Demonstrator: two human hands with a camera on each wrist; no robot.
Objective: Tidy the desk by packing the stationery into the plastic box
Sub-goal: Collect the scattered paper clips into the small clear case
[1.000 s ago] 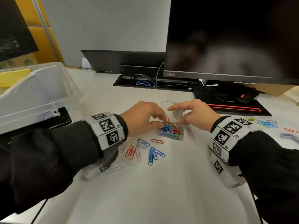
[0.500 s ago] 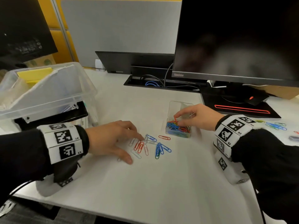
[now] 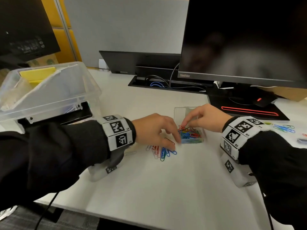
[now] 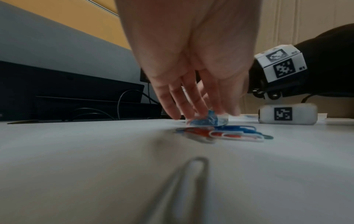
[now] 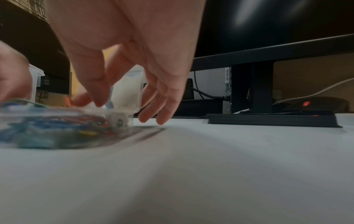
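Observation:
A small clear case (image 3: 192,140) full of coloured paper clips sits mid-desk, its lid (image 3: 181,111) hinged open behind it. My right hand (image 3: 183,126) hovers over the case, thumb and forefinger pinching a red clip on top of the pile. My left hand (image 3: 173,143) is at the case's left edge, thumb and forefinger closed on a red paper clip (image 3: 169,140). Loose red, white and blue clips (image 3: 163,152) lie just under the left hand. The big clear plastic box (image 3: 49,90) stands at the far left. Both wrist views are blurred.
A lone white clip (image 3: 130,153) lies beside my left wrist. More clips (image 3: 284,128) are scattered at the right edge. A monitor (image 3: 240,39), a mouse (image 3: 262,101) and a cable tray (image 3: 166,83) line the back of the desk.
My left hand left the case, reached down to the loose clips, and has now swung right again to the case edge. The right hand stayed over the case.

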